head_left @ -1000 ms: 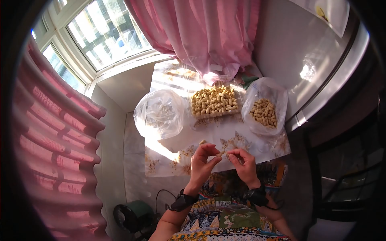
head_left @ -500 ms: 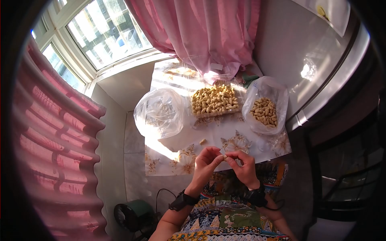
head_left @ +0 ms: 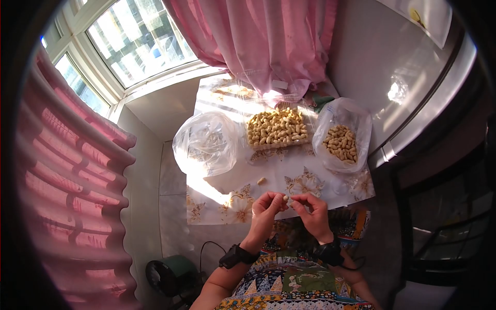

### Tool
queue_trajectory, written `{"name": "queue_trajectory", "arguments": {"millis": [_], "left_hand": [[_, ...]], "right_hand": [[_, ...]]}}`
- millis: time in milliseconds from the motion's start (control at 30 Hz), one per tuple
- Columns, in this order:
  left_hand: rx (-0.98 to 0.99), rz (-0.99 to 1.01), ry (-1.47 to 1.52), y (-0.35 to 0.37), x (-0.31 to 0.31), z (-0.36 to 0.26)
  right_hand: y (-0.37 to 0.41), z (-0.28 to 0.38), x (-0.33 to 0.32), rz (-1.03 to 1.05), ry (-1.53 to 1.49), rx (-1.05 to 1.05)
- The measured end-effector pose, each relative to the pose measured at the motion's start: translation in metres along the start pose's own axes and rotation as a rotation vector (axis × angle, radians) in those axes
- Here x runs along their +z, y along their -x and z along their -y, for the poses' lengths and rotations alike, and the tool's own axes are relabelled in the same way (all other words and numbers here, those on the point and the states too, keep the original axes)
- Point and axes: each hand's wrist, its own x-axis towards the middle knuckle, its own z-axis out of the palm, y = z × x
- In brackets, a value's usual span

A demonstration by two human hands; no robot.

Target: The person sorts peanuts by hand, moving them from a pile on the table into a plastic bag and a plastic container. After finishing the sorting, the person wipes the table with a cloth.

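Note:
My left hand [head_left: 267, 209] pinches a small pale peanut [head_left: 285, 197] between thumb and forefinger, just over the table's front edge. Close beside it on the right is my right hand [head_left: 312, 212], its thumb and fingertips pressed together; what they hold, if anything, is too small to tell. A single peanut [head_left: 261, 181] lies on the patterned tablecloth [head_left: 268, 170] above my left hand. Farther back, a clear tray [head_left: 279, 148] is heaped with unshelled peanuts [head_left: 276, 126]. More peanuts [head_left: 341, 143] sit in an open plastic bag [head_left: 361, 121] to its right.
Another translucent plastic bag [head_left: 205, 143] stands on the left of the table. Pink curtains [head_left: 258, 41] hang over the table's back and at the far left [head_left: 67, 196]. A dark green cylindrical object [head_left: 178, 271] is on the floor at lower left.
My fingertips, together over a peanut before, have moved slightly apart. The pale peanut now shows at my left fingertips.

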Motion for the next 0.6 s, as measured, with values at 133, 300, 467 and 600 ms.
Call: {"name": "queue_trajectory", "arguments": {"millis": [133,300,467,600], "left_hand": [[0.014,0.021,-0.045,0.001,0.002,0.001],[0.032,0.035,-0.184,0.003,0.008,-0.002],[0.075,0.030,-0.256,0.002,0.014,-0.003],[0.093,0.068,-0.320,0.001,0.001,0.003]], "right_hand": [[0.000,0.005,0.002,0.027,-0.023,0.015],[0.000,0.009,-0.001,0.062,-0.042,0.052],[-0.018,0.008,-0.029,-0.125,0.124,-0.063],[-0.059,0.000,-0.081,-0.394,0.098,-0.177]]}}
